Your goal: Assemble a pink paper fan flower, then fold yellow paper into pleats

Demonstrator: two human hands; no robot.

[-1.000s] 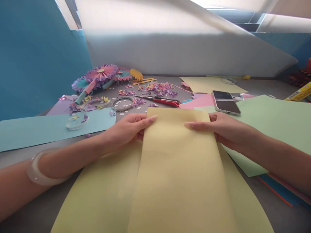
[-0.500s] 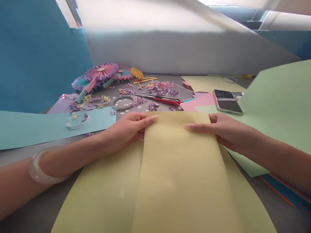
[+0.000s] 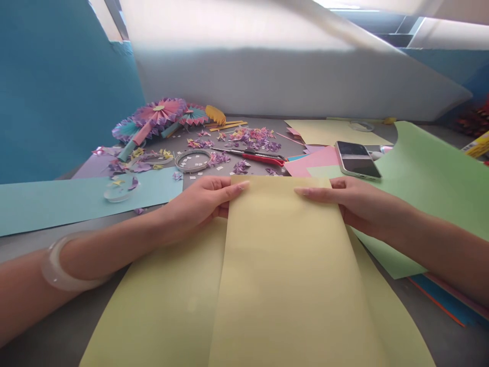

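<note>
A pale yellow sheet of paper [image 3: 290,265] stretches from the bottom of the view up to both hands, a narrower layer lying over a wider yellow area [image 3: 171,300]. My left hand [image 3: 214,199] pinches the top left corner of the upper layer, thumb on its face and fingers behind. At the top right edge my right hand [image 3: 344,204] grips it likewise, its thumb flat across the front. The fingers behind the paper are partly hidden. A translucent bangle [image 3: 63,265] circles the left wrist.
Beyond the paper lie a red utility knife [image 3: 263,157], a tape ring [image 3: 193,161], paper scraps [image 3: 252,137] and folded paper fans [image 3: 158,114]. A phone [image 3: 358,159] and a green sheet [image 3: 431,188] are at right; a light blue sheet [image 3: 69,201] is left.
The green sheet's raised far part has dropped lower, uncovering things at the far right. My right thumb has shifted slightly up and right; both hands still hold the yellow paper.
</note>
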